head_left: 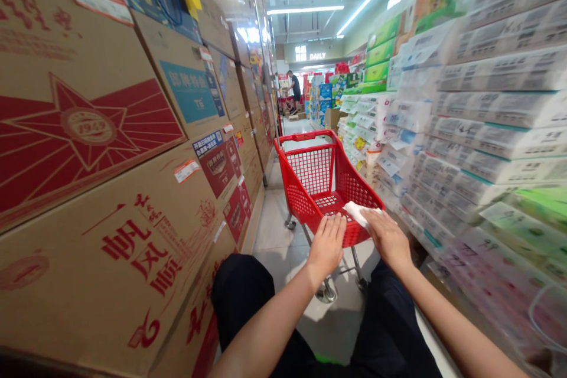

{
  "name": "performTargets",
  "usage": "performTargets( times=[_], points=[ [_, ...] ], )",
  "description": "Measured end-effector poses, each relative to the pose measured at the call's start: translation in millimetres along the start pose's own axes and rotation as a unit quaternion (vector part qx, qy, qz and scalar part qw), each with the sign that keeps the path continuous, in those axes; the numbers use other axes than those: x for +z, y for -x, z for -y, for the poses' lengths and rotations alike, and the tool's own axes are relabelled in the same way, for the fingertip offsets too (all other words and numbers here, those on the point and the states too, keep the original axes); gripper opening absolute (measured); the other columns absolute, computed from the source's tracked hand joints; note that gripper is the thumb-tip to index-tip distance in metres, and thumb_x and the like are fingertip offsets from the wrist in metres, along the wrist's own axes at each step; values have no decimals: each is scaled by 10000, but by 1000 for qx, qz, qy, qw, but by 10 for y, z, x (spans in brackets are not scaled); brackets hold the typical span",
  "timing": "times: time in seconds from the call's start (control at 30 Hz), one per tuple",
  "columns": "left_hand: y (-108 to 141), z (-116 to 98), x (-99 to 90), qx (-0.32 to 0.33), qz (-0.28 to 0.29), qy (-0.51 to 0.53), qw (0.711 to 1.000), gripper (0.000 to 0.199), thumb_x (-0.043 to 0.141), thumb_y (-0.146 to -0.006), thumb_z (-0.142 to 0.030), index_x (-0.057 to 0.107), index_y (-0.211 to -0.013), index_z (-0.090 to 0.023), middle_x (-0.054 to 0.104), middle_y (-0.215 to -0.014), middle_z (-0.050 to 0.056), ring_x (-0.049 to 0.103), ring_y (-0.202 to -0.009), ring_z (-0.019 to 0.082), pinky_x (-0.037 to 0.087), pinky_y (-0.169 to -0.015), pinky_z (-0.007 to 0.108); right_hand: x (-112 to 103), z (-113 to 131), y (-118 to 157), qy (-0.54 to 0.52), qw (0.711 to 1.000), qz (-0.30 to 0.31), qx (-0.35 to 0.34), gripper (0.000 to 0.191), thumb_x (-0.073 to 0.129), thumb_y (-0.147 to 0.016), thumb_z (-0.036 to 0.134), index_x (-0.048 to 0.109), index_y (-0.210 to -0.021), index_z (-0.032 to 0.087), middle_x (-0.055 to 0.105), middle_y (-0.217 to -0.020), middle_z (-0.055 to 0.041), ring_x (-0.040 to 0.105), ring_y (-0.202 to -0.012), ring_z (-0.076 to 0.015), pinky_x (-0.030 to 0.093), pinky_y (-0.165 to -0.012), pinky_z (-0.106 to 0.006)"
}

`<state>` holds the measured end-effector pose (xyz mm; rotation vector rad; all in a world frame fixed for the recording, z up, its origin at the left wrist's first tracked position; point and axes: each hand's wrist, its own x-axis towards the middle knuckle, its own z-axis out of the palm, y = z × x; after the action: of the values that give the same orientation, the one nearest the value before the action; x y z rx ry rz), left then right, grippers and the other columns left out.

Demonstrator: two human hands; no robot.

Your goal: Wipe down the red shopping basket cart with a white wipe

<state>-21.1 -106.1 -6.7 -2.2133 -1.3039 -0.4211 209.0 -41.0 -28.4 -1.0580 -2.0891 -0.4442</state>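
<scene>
A red plastic shopping cart point(310, 168) on metal legs with casters stands in the aisle in front of my knees. My left hand point(328, 243) rests at the near end of the cart, its back toward me, fingers stretched forward over the rim, with nothing visible in it. At the cart's near right corner is my right hand point(390, 237), its fingers over a white cloth or tissue point(358, 212). Part of the white piece sticks out to the left of the fingers, over the basket's edge. The undersides of both hands are hidden.
Stacked cardboard cartons point(172, 242) form a wall close on the left. Piles of wrapped tissue packs point(478, 136) line the right side. Tiled floor point(271, 230) runs down the narrow aisle. Far ahead a person point(294, 87) in dark clothes bends near some goods.
</scene>
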Motion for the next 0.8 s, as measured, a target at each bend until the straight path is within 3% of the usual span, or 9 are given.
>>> performTargets(
  times=[0.1, 0.2, 0.3, 0.43, 0.57, 0.67, 0.8],
  points=[
    [17, -15, 7, -4, -1, -11, 1000, 778, 549, -922, -319, 298, -1587, -4, 350, -1643, 206, 368, -1508, 306, 225, -1282, 463, 3, 323, -61, -8, 1000, 7, -29, 459, 470, -1015, 231, 572, -1462, 219, 670, -1384, -71, 618, -1291, -247, 415, -1192, -488],
    [54, -7, -6, 0, -7, -13, 1000, 765, 538, -931, -308, 300, -1583, 14, 342, -1646, 208, 351, -1517, 312, 229, -1283, 468, -62, 456, -150, -8, 999, 16, -47, 449, 531, -1015, 308, 584, -1453, 223, 697, -1337, -79, 641, -1244, -256, 414, -1187, -484],
    [79, 72, -18, 22, -12, 8, 1000, 755, 529, -945, -303, 288, -1589, 12, 330, -1652, 206, 375, -1507, 306, 237, -1281, 461, -141, 362, -233, -18, 997, 42, -58, 466, 519, -1028, 329, 550, -1488, 263, 720, -1290, -63, 673, -1174, -234, 439, -1159, -458],
    [45, 343, -15, 90, -25, 71, 993, 626, 455, -1014, -294, 336, -1595, -96, 361, -1656, 114, 395, -1501, 208, 240, -1284, 377, -191, 54, -274, -46, 995, 71, -43, 407, 471, -1041, 355, 627, -1412, 287, 740, -1239, -51, 687, -1137, -235, 524, -1057, -417],
    [-49, 553, 26, 61, -38, 81, 994, 568, 464, -1059, -390, 370, -1590, -211, 343, -1669, 85, 312, -1546, 232, 256, -1280, 459, -200, -127, -244, -55, 998, 42, 15, 401, 427, -1050, 382, 669, -1346, 260, 718, -1286, -53, 655, -1198, -253, 511, -1079, -441],
    [-124, 482, 81, 36, -40, 74, 996, 546, 465, -1074, -385, 353, -1597, -273, 395, -1645, 65, 352, -1528, 240, 281, -1271, 484, -198, 6, -215, -30, 998, 17, 46, 405, 425, -1045, 361, 670, -1349, 251, 728, -1261, -66, 655, -1163, -267, 520, -1048, -456],
    [-189, 250, 113, 0, -46, 77, 996, 555, 464, -1080, -379, 332, -1607, -270, 393, -1646, 69, 417, -1489, 229, 310, -1269, 451, -188, 391, -169, -19, 999, 46, 16, 384, 449, -1037, 312, 679, -1339, 256, 738, -1234, -65, 654, -1097, -271, 537, -988, -437]
  ],
)
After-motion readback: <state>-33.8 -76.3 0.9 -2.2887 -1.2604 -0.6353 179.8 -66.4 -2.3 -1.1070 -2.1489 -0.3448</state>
